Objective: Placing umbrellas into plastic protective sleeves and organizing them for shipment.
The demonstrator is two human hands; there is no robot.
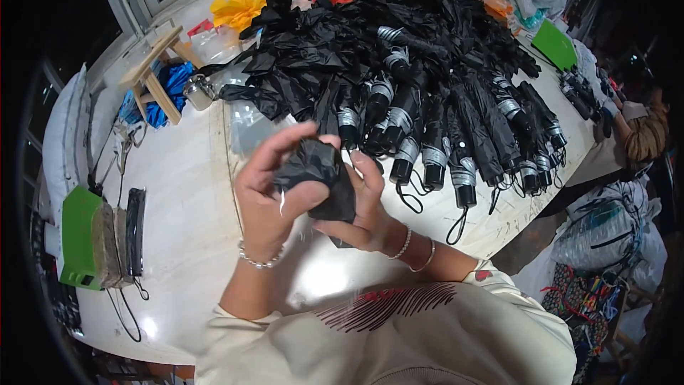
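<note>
In front of my chest, both hands hold a black folding umbrella (313, 165), seen nearly end-on with its cloth bunched. My left hand (265, 189) wraps round its left side, the thumb pressed across the front. From the right, my right hand (369, 210) curls its fingers and thumb against the lower right of the cloth. The umbrella's far end is hidden behind the bundle. Just beyond my hands lie several folded umbrellas (434, 150) with silvery bands, handles and wrist loops toward me, in front of a large heap of black umbrella cloth (320, 50).
At the left of the white table (189, 207) lie a sleeved black umbrella (135, 232) and a green box (82, 239). A small wooden stand (153, 75) and a metal pot (199, 91) sit farther back. Another person's arm (627, 128) works at the right near stuffed bags (602, 232).
</note>
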